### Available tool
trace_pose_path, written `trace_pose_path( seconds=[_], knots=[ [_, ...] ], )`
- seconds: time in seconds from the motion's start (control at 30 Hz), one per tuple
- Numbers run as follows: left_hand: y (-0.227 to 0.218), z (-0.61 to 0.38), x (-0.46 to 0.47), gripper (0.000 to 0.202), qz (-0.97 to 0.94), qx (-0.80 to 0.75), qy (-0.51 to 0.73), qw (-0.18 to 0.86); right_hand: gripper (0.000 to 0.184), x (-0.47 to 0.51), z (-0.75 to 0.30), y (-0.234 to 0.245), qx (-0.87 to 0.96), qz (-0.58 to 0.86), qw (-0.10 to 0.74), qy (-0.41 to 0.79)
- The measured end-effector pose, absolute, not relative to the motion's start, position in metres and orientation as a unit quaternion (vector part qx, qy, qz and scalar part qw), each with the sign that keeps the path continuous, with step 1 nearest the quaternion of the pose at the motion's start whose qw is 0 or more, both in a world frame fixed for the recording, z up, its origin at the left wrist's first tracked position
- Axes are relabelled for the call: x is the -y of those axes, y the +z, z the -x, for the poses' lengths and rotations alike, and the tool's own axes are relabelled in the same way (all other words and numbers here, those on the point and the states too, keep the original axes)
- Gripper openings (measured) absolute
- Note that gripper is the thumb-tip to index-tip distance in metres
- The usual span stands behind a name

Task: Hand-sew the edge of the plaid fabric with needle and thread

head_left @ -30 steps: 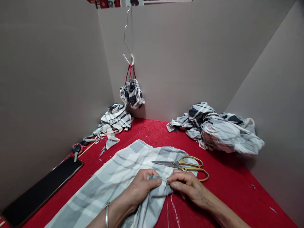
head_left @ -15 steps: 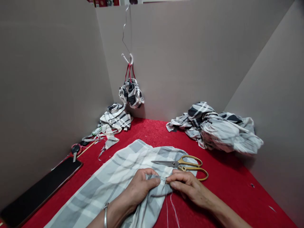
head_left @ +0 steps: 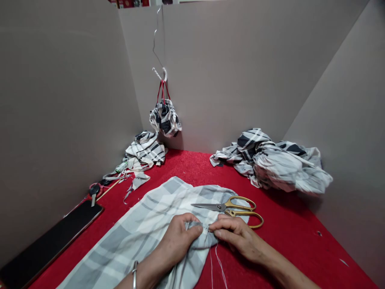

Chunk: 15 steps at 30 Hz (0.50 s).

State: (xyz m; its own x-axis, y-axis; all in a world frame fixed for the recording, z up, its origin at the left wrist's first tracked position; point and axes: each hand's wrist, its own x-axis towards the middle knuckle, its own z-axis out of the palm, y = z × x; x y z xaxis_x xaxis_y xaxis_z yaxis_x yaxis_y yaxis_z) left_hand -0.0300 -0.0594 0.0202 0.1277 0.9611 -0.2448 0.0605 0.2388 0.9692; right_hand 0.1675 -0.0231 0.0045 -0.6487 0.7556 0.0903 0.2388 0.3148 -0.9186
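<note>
Two bare hands work at one plaid cloth (head_left: 135, 228), which lies on the red-covered desk (head_left: 192, 160) in front of the person and runs off the bottom of the view. It is pale: broad grey bands cross white and light-grey ones, the grey deepening where bands overlap. The fabric looks thin and softly wrinkled, with a rounded far right end and an edge bunched into folds between the hands. Short dark marks like stitches show there, too small to count.

The left hand (head_left: 180, 237) grips that gathered edge between thumb and fingers. The right hand (head_left: 237, 237) is closed at the fingertips on the same edge, just beside it; anything finer between those fingertips is too small to make out. At least two white threads (head_left: 221, 267) hang below the right fingertips. One silver bracelet (head_left: 135, 273) circles the left wrist.

One pair of scissors (head_left: 221, 207), with two gold handle loops, lies partly on the cloth, blades pointing left. One dark phone (head_left: 54, 245) lies at left, one key (head_left: 94, 194) at its far end. Two fabric heaps sit farther back: a left heap (head_left: 146, 148) and a larger right heap (head_left: 279, 164). One checked pouch (head_left: 166, 118) hangs by red cords from one white hook (head_left: 165, 74).
</note>
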Motion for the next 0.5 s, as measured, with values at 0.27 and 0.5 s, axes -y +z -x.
trace_pose_path(
  seconds=[0.27, 0.5],
  knots=[
    [0.016, 0.033, 0.063, 0.013, -0.646, -0.576, 0.345, 0.363, 0.024, 0.027, -0.163, 0.007, 0.789, 0.337, 0.265, 0.441],
    [0.014, 0.029, 0.067, 0.018, -0.712, -0.563, 0.298, 0.294, 0.022, 0.034, -0.153, 0.008, 0.809, 0.351, 0.27, 0.388]
  ],
)
